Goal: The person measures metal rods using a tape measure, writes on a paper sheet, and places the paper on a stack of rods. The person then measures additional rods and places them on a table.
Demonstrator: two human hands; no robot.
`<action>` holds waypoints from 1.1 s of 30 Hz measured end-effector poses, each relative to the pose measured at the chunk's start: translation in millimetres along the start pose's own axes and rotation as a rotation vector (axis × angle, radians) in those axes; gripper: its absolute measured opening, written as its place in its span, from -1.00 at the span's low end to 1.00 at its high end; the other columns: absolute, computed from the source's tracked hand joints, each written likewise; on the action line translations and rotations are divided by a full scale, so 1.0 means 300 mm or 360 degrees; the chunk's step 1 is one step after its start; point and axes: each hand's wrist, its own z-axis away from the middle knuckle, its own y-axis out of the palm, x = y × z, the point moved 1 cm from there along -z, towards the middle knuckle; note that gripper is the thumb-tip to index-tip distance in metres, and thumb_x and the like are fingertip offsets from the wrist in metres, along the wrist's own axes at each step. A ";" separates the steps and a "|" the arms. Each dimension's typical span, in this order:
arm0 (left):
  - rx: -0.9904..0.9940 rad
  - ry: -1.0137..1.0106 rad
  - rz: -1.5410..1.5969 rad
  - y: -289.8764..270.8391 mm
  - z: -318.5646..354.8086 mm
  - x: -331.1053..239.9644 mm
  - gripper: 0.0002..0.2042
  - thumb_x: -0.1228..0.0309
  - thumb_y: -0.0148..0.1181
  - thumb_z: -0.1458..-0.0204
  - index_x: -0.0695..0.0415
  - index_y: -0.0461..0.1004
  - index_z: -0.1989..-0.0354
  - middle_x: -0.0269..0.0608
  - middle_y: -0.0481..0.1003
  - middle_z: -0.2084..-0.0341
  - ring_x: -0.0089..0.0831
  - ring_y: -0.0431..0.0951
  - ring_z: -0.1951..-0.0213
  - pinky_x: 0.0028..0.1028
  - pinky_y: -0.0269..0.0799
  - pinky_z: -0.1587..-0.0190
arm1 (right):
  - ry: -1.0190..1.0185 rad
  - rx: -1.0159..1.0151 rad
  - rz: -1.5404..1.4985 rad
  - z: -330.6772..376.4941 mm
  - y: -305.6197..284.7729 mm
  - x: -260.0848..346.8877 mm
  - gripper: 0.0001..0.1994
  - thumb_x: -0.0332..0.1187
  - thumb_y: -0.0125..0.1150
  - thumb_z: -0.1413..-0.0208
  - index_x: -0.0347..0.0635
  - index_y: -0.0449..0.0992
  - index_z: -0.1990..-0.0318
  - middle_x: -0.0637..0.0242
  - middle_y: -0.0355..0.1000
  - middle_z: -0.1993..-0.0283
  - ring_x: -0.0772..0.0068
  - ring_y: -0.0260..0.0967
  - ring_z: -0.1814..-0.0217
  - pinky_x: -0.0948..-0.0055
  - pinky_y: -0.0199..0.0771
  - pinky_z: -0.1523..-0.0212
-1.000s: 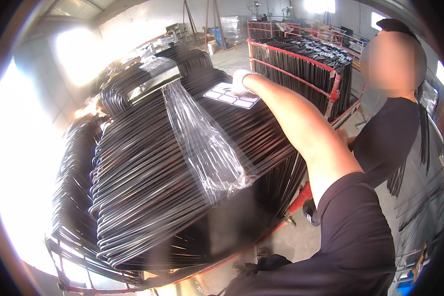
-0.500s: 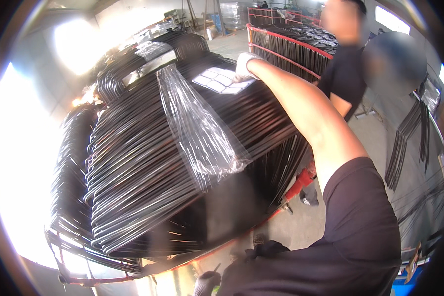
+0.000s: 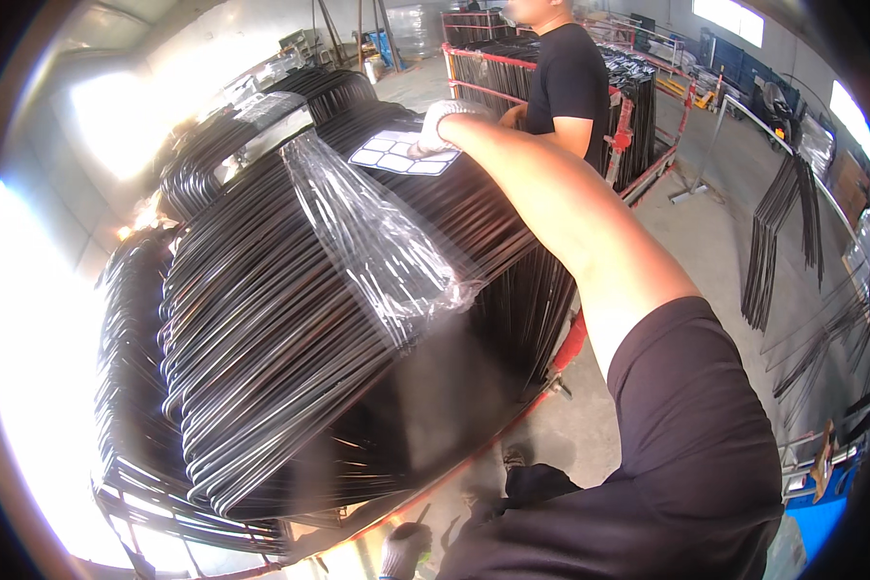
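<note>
A big stack of bent black metal rods [image 3: 261, 290] fills the middle and left. Near its top lies a white sheet of labels [image 3: 390, 155], divided into dark-outlined cells. My right hand [image 3: 437, 126], in a white knit glove, reaches across the stack with curled fingers closed on the sheet's right edge; the fingertips are partly hidden. Clear plastic film [image 3: 372, 242] hangs over the rods beside the sheet. Low down by the red rail, my gloved left hand [image 3: 403, 553] is closed, with a thin dark stick-like thing poking up from it.
A person in a black shirt [image 3: 570, 82] stands beyond my right arm, beside a red-framed rack [image 3: 474, 92] of similar rods. A red rail [image 3: 425, 498] borders the stack's near side. At the right, more rods [image 3: 783, 251] hang from a metal stand [image 3: 720, 135].
My view has shifted right, so the stack and sheet appear farther left. The person across has moved left relative to my arm. My right hand stays at the sheet's edge.
</note>
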 end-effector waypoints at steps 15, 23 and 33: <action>-0.0061 -0.0188 0.0734 0.026 0.044 -0.151 -0.93 0.51 0.19 -0.15 0.12 0.59 0.26 -0.38 0.46 0.54 -0.53 0.44 0.54 -0.46 0.32 0.52 | -0.0078 -0.0035 -0.0219 -0.345 0.116 -0.143 -0.31 0.06 0.54 -0.06 -0.17 0.59 -0.27 0.17 0.60 -0.24 0.19 0.55 -0.24 0.28 0.50 -0.27; -0.0168 -0.0496 0.0945 -0.005 0.052 -0.182 -0.79 0.40 0.14 -0.30 0.13 0.55 -0.04 -0.43 0.44 0.52 -0.62 0.38 0.54 -0.55 0.33 0.49 | -0.0256 0.0170 -0.0167 -0.037 0.036 0.018 -0.27 0.36 0.43 -0.07 -0.05 0.68 -0.17 0.27 0.64 -0.12 0.27 0.52 -0.13 0.23 0.51 -0.20; -0.0091 -0.0384 0.1077 0.009 0.036 -0.177 -0.86 0.35 0.14 -0.35 0.12 0.52 0.07 -0.36 0.46 0.55 -0.56 0.40 0.56 -0.50 0.30 0.54 | -0.0179 0.0081 -0.0144 -0.189 0.066 0.007 -0.57 -0.17 0.64 -0.01 -0.24 0.77 0.03 0.20 0.70 0.14 0.28 0.62 0.20 0.24 0.59 0.10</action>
